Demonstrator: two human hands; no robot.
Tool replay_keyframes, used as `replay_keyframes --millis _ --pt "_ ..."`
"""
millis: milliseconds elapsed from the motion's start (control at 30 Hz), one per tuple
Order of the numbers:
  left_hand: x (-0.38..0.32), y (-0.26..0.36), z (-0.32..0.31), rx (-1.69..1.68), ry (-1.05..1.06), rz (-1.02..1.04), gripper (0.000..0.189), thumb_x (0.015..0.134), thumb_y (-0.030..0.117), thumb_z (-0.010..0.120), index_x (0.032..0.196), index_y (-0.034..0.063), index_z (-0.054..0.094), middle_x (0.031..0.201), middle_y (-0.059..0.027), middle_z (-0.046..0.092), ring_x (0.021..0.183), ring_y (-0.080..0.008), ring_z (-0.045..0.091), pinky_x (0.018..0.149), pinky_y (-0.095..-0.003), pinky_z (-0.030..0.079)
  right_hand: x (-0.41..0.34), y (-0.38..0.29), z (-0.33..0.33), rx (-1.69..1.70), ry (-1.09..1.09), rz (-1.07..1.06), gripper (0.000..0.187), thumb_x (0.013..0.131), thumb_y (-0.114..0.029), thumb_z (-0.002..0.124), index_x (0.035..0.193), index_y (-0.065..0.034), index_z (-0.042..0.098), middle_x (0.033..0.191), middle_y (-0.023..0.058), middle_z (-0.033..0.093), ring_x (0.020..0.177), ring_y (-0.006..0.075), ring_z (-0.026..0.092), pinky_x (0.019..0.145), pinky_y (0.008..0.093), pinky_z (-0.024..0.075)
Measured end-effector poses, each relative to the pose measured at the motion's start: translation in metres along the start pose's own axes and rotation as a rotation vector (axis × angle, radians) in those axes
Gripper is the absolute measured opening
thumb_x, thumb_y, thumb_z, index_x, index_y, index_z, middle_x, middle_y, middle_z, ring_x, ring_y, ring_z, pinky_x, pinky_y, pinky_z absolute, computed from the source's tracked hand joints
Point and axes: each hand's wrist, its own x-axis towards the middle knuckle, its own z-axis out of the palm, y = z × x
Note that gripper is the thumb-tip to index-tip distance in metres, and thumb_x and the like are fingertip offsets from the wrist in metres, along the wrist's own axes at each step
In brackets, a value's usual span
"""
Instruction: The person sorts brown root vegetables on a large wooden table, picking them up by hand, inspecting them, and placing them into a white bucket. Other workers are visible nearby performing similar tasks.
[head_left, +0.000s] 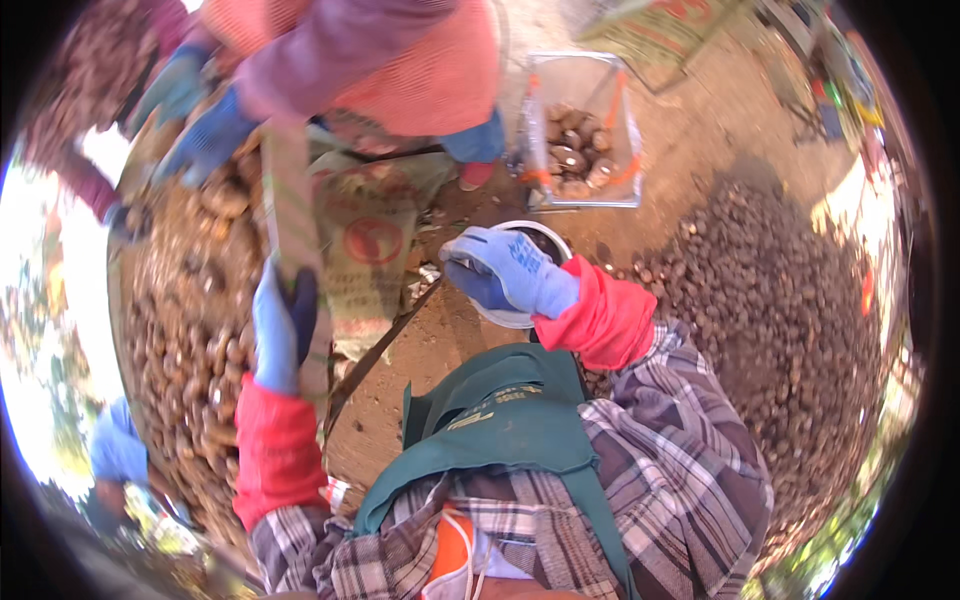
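My left hand (283, 322), in a light blue glove with a dark palm, is at the edge board (289, 187) of a raised table, thumb and fingers apart. Nothing shows in its grasp. Left of it, many brown, rounded tubers (195, 367) lie on the tabletop. My right hand (502, 270), gloved alike, hangs over a white bucket (559, 244) with dark contents. Its fingers are curled, and whether they enclose something is hidden.
Across from me a person in blue gloves (206, 139) leans over the table. Printed woven sacks (367, 247) hang beside the board. A clear-sided crate (630, 184) holds larger brown tubers. At right, a broad heap of small dark tubers (772, 300) covers the ground. Another person's blue sleeve (120, 442) shows at lower left.
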Motion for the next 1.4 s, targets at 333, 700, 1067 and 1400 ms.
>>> replay_keyframes --millis 333,700,1067,1400 --pt "-0.112 0.000 -0.082 0.246 0.035 0.444 0.047 0.093 0.027 0.070 0.135 0.0058 0.061 0.132 -0.0221 0.062 0.118 -0.0368 0.063 0.100 -0.0427 0.050 -0.008 -0.192 0.149 0.266 0.097 -0.389 0.041 0.084 0.004 0.070 0.125 -0.0004 0.065 0.130 0.0218 0.063 0.118 0.0363 0.064 0.102 0.0438 0.0510" --pt "-0.618 -0.368 -0.454 0.421 1.196 -0.570 0.048 0.106 0.037 0.050 0.129 -0.0034 0.062 0.120 -0.0234 0.069 0.112 -0.0338 0.065 0.098 -0.0437 0.049 0.034 -0.168 0.257 -0.035 -0.202 0.025 0.024 0.093 -0.017 0.072 0.111 -0.0004 0.072 0.101 0.0120 0.072 0.092 0.0200 0.068 0.088 0.0325 0.0529" --pt "-0.448 -0.298 -0.353 -0.166 0.722 0.038 0.049 0.108 0.025 0.052 0.151 0.0027 0.044 0.141 -0.0149 0.056 0.129 -0.0240 0.053 0.114 -0.0353 0.039 0.032 -0.152 0.253 -0.156 -0.065 0.056 0.019 0.094 -0.018 0.072 0.101 0.0001 0.075 0.096 0.0091 0.074 0.087 0.0180 0.067 0.085 0.0333 0.0532" --pt "-0.597 -0.565 -0.611 -0.284 1.491 -0.290 0.063 0.109 0.042 0.046 0.153 -0.0042 0.041 0.158 -0.0160 0.042 0.145 -0.0256 0.041 0.121 -0.0353 0.032 0.022 -0.177 0.255 -0.343 0.016 -0.044 0.014 0.092 -0.013 0.072 0.098 -0.0003 0.073 0.088 0.0109 0.072 0.081 0.0192 0.068 0.077 0.0326 0.0541"
